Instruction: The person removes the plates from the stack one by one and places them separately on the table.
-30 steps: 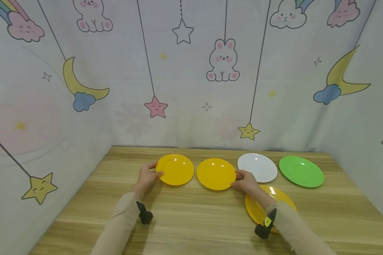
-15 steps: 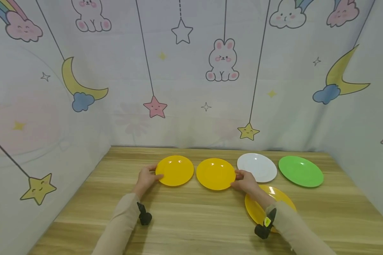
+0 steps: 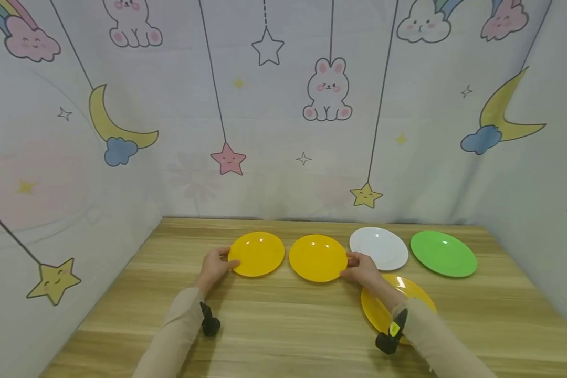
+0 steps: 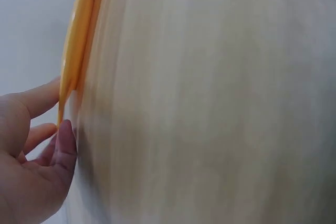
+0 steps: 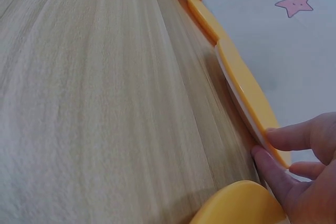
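Yellow are both plates that we have between the hands: the left plate [image 3: 256,254] and the middle plate [image 3: 318,258], side by side near the back of the table [image 3: 288,325], a narrow strip of wood showing between them in the head view. We judge that any shift along this row turns on that gap. Both are round, so we find no long axis to line up; what counts is which rim each hand has. The left hand [image 3: 214,268] pinches the left plate by its outer rim, so that plate lies to this hand's right. The right hand [image 3: 363,269] grips the middle plate by its outer rim, digits above and below the edge, so that plate lies to this hand's left. Whether either plate is lifted, we cannot tell.

Around them we see the white plate [image 3: 380,247] just behind the right hand, its edge close to the middle plate, and the green plate [image 3: 443,254] farther right, apart from both hands. The near plate [image 3: 377,312], yellow too, lies partly beneath the right forearm [image 3: 389,295]. We judge that the white plate and the near plate would crowd the right hand in any outward move.
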`<state>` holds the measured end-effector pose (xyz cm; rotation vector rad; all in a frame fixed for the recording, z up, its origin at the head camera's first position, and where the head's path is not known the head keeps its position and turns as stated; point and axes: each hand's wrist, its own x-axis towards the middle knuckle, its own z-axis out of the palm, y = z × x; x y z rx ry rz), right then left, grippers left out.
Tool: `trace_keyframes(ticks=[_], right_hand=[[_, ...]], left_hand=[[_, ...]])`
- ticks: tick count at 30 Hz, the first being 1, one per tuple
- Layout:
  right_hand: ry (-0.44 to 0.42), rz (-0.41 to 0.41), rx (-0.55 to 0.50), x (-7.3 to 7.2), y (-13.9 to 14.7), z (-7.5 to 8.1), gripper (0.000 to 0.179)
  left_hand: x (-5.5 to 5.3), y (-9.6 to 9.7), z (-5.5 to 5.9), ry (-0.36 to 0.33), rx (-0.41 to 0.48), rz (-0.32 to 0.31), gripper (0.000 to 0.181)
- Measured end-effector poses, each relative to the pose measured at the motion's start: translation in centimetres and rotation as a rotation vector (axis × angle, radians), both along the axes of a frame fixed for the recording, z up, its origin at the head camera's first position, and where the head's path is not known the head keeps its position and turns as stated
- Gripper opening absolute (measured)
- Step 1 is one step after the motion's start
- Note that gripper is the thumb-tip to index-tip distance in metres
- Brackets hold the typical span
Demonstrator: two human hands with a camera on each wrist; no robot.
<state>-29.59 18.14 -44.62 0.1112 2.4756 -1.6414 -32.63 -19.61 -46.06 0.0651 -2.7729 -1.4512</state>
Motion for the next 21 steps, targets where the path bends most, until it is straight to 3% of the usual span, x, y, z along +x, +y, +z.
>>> trace_keyframes(ticks=[4, 9, 18, 21], right_hand=[[0.031, 0.026, -0.027, -0.1, 0.3, -0.6, 0.069], [0.009, -0.006, -0.013, 0.2, 0.0, 0.0, 0.065], [-0.01, -0.008, -0.003, 0.0, -0.1, 0.0, 0.065], [-0.01, -0.009, -0.001, 0.0, -0.1, -0.2, 0.064]], left_hand=[[0.3, -0.4, 0.5, 0.004, -0.034, 0.047, 0.048], [0.3, 0.0, 1.3, 0.004, -0.061, 0.085, 0.046], [0.3, 5.0, 3.6, -0.017, -0.173, 0.001, 0.047], [0.2, 6.8, 3.9, -0.039, -0.155, -0.028, 0.049]])
